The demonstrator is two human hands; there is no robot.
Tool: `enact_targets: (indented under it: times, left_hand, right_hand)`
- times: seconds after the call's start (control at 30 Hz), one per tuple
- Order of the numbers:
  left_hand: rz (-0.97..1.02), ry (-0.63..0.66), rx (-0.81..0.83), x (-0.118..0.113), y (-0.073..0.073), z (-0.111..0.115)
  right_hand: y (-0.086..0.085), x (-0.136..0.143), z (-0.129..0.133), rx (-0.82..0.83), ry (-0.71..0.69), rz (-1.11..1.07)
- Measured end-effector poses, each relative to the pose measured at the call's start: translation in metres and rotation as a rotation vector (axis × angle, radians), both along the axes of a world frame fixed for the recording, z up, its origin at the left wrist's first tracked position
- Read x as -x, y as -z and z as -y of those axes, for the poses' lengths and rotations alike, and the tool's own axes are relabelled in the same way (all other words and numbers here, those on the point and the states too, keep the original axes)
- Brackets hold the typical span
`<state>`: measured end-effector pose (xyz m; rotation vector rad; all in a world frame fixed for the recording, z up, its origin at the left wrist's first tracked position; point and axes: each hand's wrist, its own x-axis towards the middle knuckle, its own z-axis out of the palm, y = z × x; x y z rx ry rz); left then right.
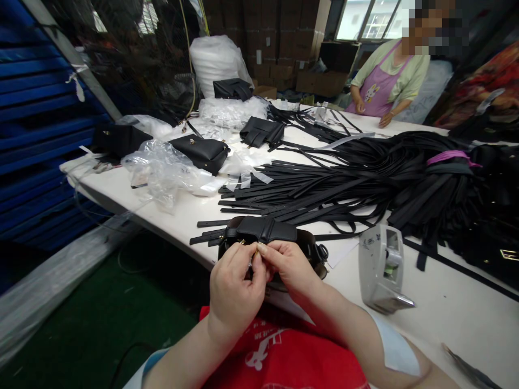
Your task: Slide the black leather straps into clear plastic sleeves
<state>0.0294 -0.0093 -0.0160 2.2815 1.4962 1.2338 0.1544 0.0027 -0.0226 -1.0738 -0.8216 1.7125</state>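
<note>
A black handbag (279,229) lies in front of me at the near table edge, its flap on the far side. Both my hands meet over its near side. My left hand (239,281) is closed in a pinch, and my right hand (286,262) pinches against it at the fingertips. Between them is something small with a metallic glint, too small to name. Gold-coloured fittings show at the bag's left end, and a dark ring sits at its right end. My hands hide the middle of the bag's near side.
Long black straps (316,183) spread over the white table (438,324), bundled with a purple tie (452,156). A tape dispenser (375,270) stands to my right. Black bags (200,151) and clear plastic wrap (158,167) lie at the left. A person in a purple apron (381,86) stands across.
</note>
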Motion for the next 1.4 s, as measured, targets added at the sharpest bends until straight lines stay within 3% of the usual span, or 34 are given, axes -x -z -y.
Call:
enact_targets:
  times: [0.23,0.53,0.87,1.2,1.4]
  left_hand:
    - [0.093,0.024,0.061,0.006,-0.004,-0.003]
    - [0.026,0.027,0.032,0.003,-0.002,0.003]
    - [0.094,0.038,0.095,0.007,-0.008,-0.004]
    - [0.043,0.023,0.048,0.004,-0.007,0.001]
    - [0.04,0.141,0.106,0.017,-0.016,-0.007]
  right_hand:
    - [-0.006,-0.005,0.001,-0.1,-0.129,0.018]
    - [-0.009,-0.011,-0.001,-0.092,-0.165,0.208]
    - [-0.01,-0.012,-0.002,-0.116,-0.195,0.104]
    - [-0.011,-0.012,-0.003,-0.089,-0.173,0.125]
    - [-0.011,-0.013,-0.001,-0.142,-0.205,0.075]
